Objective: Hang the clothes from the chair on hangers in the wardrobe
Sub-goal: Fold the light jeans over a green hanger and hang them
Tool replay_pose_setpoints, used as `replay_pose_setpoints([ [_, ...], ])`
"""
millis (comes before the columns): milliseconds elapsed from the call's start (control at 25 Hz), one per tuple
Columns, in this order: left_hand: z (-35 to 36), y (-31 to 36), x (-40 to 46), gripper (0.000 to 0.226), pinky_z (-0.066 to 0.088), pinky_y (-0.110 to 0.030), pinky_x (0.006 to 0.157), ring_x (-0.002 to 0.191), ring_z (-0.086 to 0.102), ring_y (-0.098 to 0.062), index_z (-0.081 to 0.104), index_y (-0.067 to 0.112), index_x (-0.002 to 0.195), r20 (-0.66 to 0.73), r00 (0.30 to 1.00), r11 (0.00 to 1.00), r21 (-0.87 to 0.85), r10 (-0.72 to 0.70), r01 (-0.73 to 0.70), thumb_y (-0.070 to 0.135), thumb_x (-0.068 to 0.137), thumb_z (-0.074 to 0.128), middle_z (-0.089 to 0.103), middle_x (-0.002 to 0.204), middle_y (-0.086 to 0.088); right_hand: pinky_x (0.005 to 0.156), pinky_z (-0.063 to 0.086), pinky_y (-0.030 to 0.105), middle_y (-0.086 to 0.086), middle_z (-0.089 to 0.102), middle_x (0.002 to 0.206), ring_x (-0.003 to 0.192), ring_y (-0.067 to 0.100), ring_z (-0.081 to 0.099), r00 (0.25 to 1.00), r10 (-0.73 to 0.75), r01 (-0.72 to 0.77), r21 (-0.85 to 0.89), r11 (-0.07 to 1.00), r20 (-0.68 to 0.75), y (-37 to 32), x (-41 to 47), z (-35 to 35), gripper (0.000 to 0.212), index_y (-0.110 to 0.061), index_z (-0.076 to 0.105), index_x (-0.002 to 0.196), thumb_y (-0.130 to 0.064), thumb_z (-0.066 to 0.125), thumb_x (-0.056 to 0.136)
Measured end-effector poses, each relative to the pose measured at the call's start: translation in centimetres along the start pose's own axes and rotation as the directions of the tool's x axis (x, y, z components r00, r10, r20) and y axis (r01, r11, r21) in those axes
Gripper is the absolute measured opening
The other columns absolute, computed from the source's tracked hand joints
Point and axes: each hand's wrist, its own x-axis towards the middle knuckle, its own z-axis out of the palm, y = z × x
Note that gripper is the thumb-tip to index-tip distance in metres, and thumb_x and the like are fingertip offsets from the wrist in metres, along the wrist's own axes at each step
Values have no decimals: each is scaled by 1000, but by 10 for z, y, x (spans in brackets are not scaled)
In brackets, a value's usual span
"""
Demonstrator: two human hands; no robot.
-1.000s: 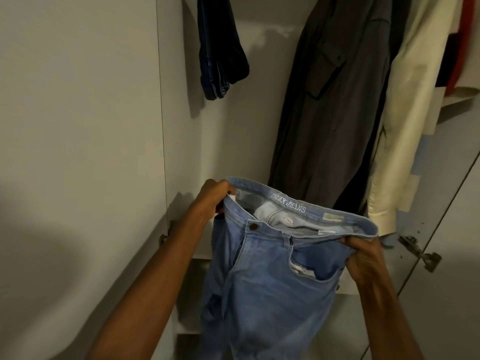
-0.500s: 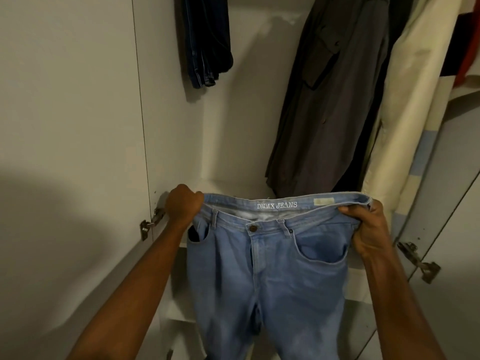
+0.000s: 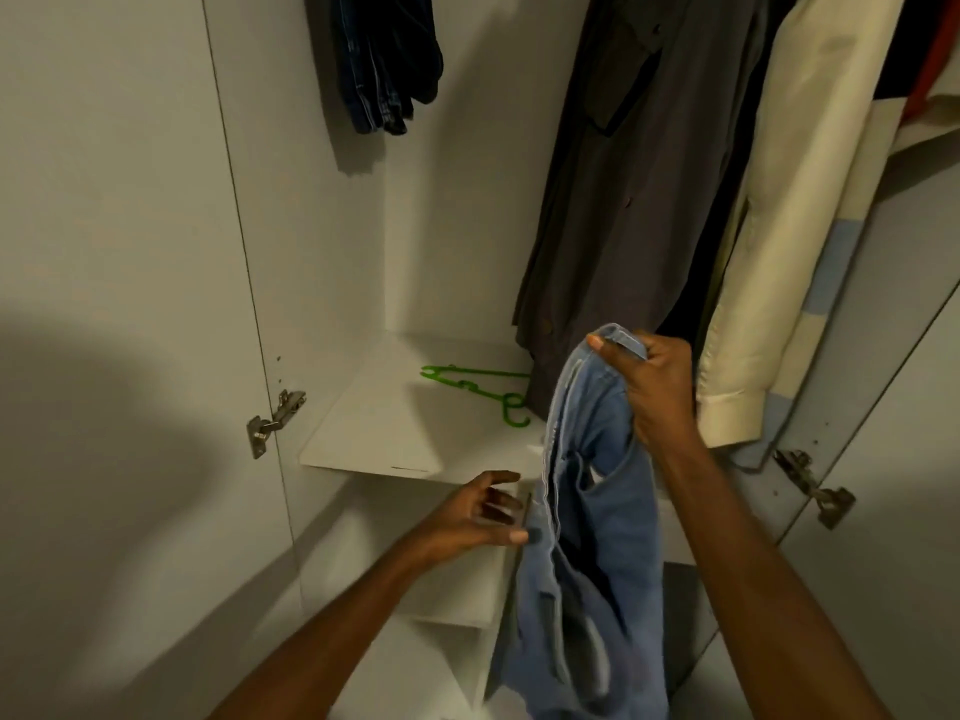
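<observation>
Presently, the light blue jeans are gripped at the bunched waistband by the right hand, hanging before the wardrobe shelf. The left hand is spread open, its thumb touching the denim's edge. A green hanger is seen lying on the shelf, behind the jeans.

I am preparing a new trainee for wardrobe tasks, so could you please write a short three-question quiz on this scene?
1. Which of the hands grips the light blue denim jeans at the waistband?
2. True or false: the green plastic hanger hangs from the rail.
3. The left hand is: A) clamped on the hanger, B) open beside the jeans, C) on the door hinge.

Key: 1. the right hand; 2. false, it lies on the white shelf; 3. B.
</observation>
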Motion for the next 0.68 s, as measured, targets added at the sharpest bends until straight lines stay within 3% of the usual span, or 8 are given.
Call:
replay_pose_setpoints([
  [80,20,14,2,100,59,-37,93,112,67,-24,47,30,143,-81,996,999,-17,48,-50,46,57,95,64,125,-11,54,43,30,8,49,58,54,16,46,994,-87,79,-113,990,-70,-1,7,14,57,3,47,59,-34,87,79],
  [160,31,29,2,102,59,-28,88,111,67,-14,46,34,141,-218,972,995,-25,89,-97,53,53,95,64,125,-1,51,40,31,7,49,55,50,13,42,966,-208,168,-238,957,-156,-6,13,27,55,-4,49,55,-37,85,80],
  [240,42,41,-2,96,58,-25,88,110,64,-5,45,37,138,-337,924,983,103,180,-154,64,57,90,64,125,8,48,40,32,6,53,56,47,17,44,928,-298,201,-373,906,-223,-12,19,39,53,-9,52,55,-44,82,82],
  [360,49,55,-11,95,56,-23,90,111,61,1,37,36,142,-451,816,896,409,362,-171,78,67,76,60,131,17,48,29,10,-4,49,58,46,2,37,877,-387,192,-530,826,-286,-24,25,55,46,-19,50,59,-45,79,84],
  [480,41,58,-21,88,57,-26,83,110,60,-5,35,32,139,-435,757,827,509,488,-241,66,72,80,45,139,12,48,27,8,-5,48,58,48,4,38,837,-440,219,-536,815,-327,-30,31,61,44,-20,51,58,-43,80,83],
  [560,28,48,-24,75,58,-31,81,114,57,-15,42,30,134,-352,758,670,727,549,-147,57,75,79,31,148,3,50,29,13,-4,51,58,49,6,42,839,-428,231,-493,839,-336,-30,35,61,43,-18,55,58,-42,80,83],
  [680,2,27,-25,72,58,-38,80,124,54,-26,46,31,136,-376,843,477,863,386,166,63,77,71,22,157,-2,49,35,22,-7,47,56,48,2,38,857,-383,219,-427,877,-346,-34,39,62,45,-23,50,56,-40,82,82],
])
